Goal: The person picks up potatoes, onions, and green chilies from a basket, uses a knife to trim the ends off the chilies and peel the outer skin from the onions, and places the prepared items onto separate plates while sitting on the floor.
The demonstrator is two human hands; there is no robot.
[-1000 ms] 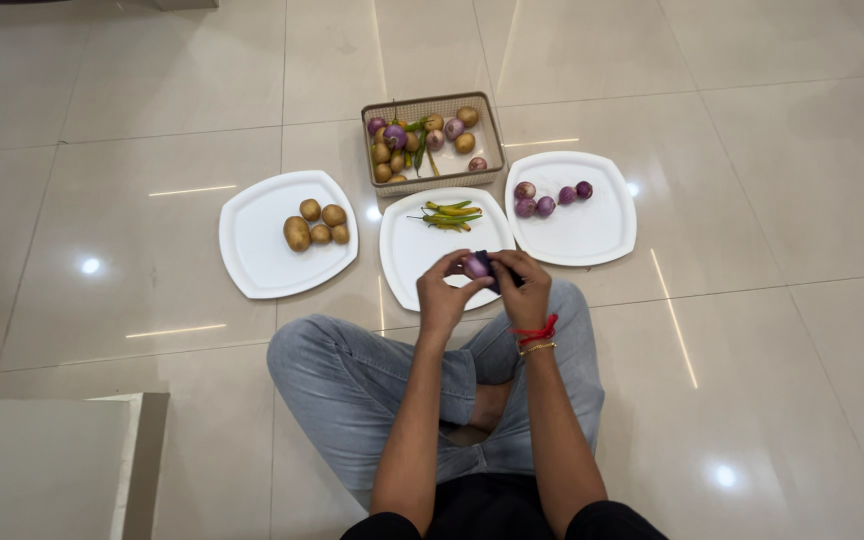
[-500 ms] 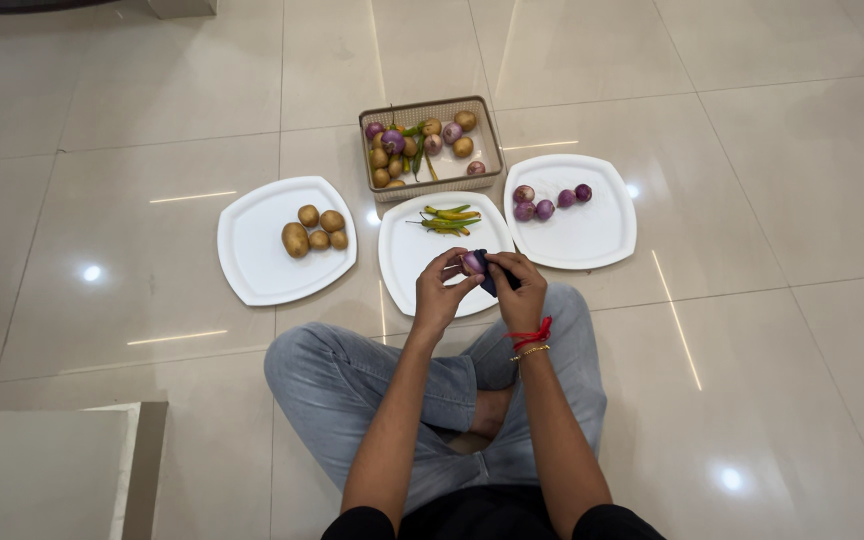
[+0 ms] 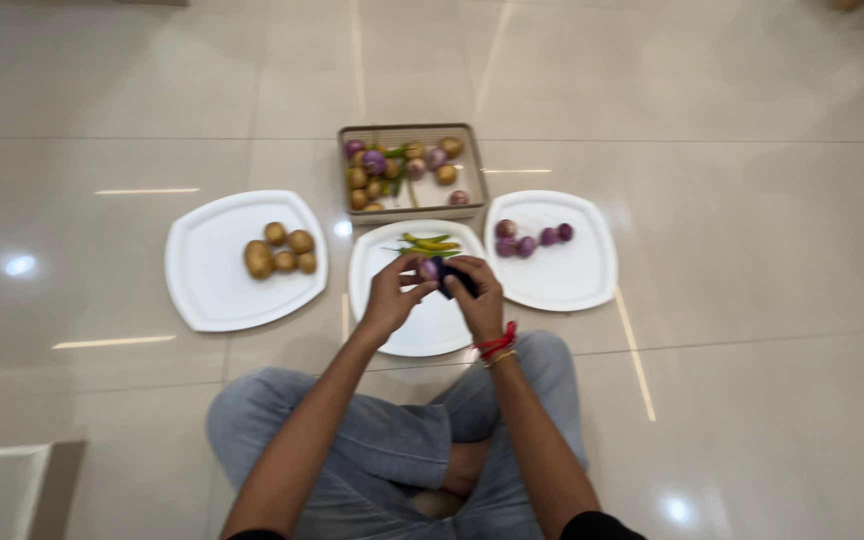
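My left hand [image 3: 392,297] grips a small purple onion [image 3: 429,269] above the middle white plate [image 3: 430,320]. My right hand [image 3: 477,297] holds a dark cloth [image 3: 449,278] pressed against the onion. Green and yellow chillies [image 3: 428,244] lie at the far side of that middle plate. Several purple onions [image 3: 529,238] sit on the right white plate [image 3: 557,275]. Several potatoes [image 3: 278,250] sit on the left white plate [image 3: 224,285].
A beige basket [image 3: 410,130] beyond the plates holds mixed onions, potatoes and chillies. Everything rests on a glossy tiled floor [image 3: 752,220]. My crossed legs in jeans [image 3: 382,440] are below the hands. A pale furniture corner [image 3: 12,490] shows at the bottom left.
The view has shifted and blurred, so plates and basket sit lower and further left in the frame. Both hands stay together on the onion and cloth.
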